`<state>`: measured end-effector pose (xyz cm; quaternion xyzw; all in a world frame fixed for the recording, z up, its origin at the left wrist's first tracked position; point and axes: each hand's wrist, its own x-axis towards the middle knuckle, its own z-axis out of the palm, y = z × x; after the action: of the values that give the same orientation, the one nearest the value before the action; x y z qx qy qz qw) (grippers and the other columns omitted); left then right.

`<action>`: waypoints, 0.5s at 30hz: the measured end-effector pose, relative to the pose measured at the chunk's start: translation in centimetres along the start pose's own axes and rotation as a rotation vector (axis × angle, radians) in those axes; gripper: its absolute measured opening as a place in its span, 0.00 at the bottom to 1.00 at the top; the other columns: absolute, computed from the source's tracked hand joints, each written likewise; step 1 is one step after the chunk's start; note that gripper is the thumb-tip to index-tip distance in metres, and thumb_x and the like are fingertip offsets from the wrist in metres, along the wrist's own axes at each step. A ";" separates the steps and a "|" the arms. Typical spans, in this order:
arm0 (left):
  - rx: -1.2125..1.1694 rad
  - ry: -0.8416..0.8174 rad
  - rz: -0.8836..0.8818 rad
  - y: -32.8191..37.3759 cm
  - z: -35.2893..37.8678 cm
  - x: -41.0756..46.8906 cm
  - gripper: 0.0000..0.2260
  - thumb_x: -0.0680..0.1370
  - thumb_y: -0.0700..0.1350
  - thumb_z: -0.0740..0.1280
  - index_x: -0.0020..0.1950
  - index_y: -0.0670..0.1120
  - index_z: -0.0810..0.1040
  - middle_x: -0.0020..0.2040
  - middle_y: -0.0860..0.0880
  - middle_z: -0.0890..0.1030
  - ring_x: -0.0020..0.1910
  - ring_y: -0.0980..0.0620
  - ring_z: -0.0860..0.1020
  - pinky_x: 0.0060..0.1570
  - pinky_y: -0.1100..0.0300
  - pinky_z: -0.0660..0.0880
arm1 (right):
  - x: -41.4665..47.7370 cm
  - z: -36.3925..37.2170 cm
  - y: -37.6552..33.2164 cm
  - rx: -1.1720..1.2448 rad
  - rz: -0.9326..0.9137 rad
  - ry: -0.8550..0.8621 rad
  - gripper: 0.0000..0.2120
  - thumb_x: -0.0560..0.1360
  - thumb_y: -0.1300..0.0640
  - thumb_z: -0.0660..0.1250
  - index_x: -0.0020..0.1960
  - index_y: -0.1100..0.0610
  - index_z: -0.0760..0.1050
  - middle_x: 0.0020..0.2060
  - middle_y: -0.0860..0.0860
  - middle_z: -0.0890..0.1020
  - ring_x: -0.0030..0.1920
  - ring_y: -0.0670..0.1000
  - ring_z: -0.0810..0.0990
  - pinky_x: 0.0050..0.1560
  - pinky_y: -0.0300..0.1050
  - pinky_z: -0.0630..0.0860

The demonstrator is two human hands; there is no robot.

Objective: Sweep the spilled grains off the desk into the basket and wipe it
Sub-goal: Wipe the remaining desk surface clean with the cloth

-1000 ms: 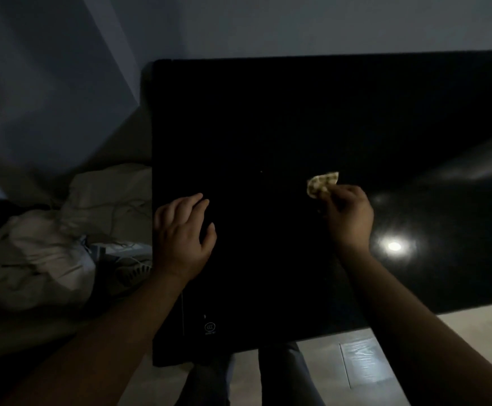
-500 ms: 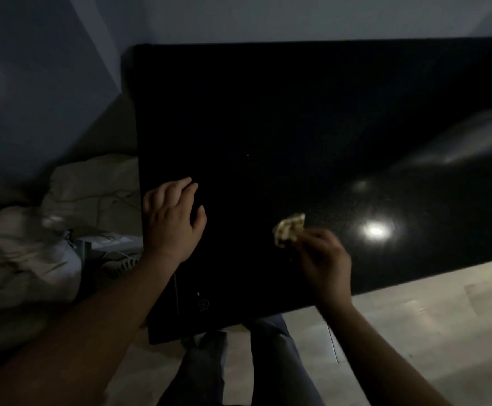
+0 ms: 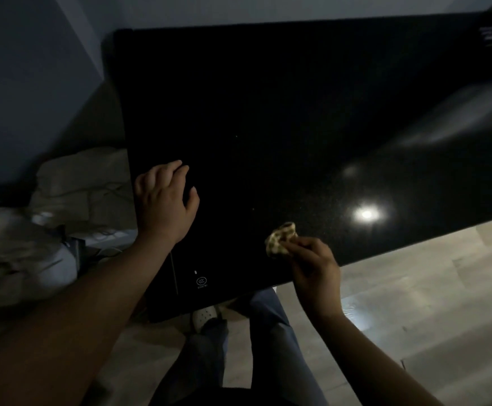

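Note:
The desk (image 3: 283, 118) is a glossy black slab in a dim room. My right hand (image 3: 316, 266) is at its near edge, fingers closed on a small crumpled yellowish patterned cloth (image 3: 280, 241) that presses on the top. Near the desk's left edge my left hand (image 3: 165, 206) lies flat with its fingers slightly apart and holds nothing. One tiny pale speck (image 3: 236, 136) shows on the dark top; other grains are too small to tell. No basket is in view.
A lamp's reflection (image 3: 366, 213) glares on the desk at the right. Pale bags and crumpled cloth (image 3: 42, 218) lie on the floor left of the desk. My legs and a white shoe (image 3: 206, 316) stand on light wooden flooring (image 3: 429, 288) below the desk's edge.
My right hand has dragged the cloth from the middle of the desk toward the near edge. My left hand has stayed in place by the left edge.

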<state>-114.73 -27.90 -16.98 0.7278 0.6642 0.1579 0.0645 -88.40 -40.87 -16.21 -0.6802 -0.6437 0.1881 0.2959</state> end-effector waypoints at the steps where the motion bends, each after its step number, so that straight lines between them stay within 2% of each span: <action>1: 0.001 -0.001 0.002 0.0 0.0 0.0 0.23 0.76 0.54 0.55 0.66 0.45 0.73 0.67 0.47 0.72 0.66 0.43 0.67 0.66 0.45 0.60 | -0.8 -0.1 -0.1 0.000 -0.014 -0.002 0.11 0.72 0.57 0.71 0.54 0.51 0.82 0.49 0.44 0.76 0.51 0.40 0.71 0.48 0.32 0.69; 4: -0.004 0.003 0.010 -0.1 0.0 -0.1 0.23 0.76 0.54 0.55 0.66 0.45 0.73 0.67 0.47 0.72 0.66 0.43 0.67 0.66 0.45 0.60 | -2.1 -0.3 -0.5 0.016 -0.025 -0.003 0.12 0.73 0.51 0.65 0.53 0.50 0.82 0.49 0.45 0.78 0.50 0.41 0.73 0.47 0.31 0.70; 7: -0.006 0.002 0.011 -0.1 0.0 -0.1 0.23 0.76 0.54 0.55 0.67 0.45 0.72 0.68 0.47 0.71 0.66 0.43 0.66 0.66 0.44 0.60 | -3.0 -0.5 -0.8 0.055 -0.014 -0.041 0.12 0.72 0.51 0.65 0.52 0.51 0.83 0.48 0.46 0.79 0.49 0.43 0.75 0.45 0.34 0.73; 11: -0.010 0.004 0.015 -0.2 0.0 -0.1 0.22 0.76 0.53 0.56 0.67 0.45 0.72 0.67 0.47 0.71 0.66 0.43 0.67 0.66 0.45 0.59 | -3.1 -1.2 -1.4 0.237 0.117 -0.062 0.11 0.70 0.50 0.68 0.50 0.49 0.82 0.46 0.40 0.79 0.44 0.45 0.80 0.40 0.44 0.78; 13: -0.020 0.005 0.013 -0.3 -0.1 0.0 0.22 0.76 0.53 0.57 0.66 0.45 0.73 0.67 0.47 0.72 0.65 0.43 0.67 0.65 0.45 0.60 | -1.9 -1.6 -2.1 0.301 0.162 -0.033 0.07 0.71 0.56 0.71 0.49 0.52 0.83 0.45 0.42 0.80 0.43 0.46 0.81 0.40 0.46 0.79; 15: -0.052 0.014 0.011 -0.4 -0.1 0.1 0.22 0.76 0.53 0.57 0.65 0.44 0.74 0.66 0.46 0.73 0.64 0.43 0.68 0.65 0.45 0.61 | 0.3 -2.3 -3.0 0.300 0.140 0.012 0.08 0.71 0.63 0.73 0.48 0.54 0.83 0.44 0.43 0.80 0.44 0.45 0.81 0.43 0.42 0.78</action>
<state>-115.15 -27.73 -16.98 0.7283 0.6564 0.1807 0.0779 -89.18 -40.95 -12.53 -0.6728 -0.5576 0.2984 0.3839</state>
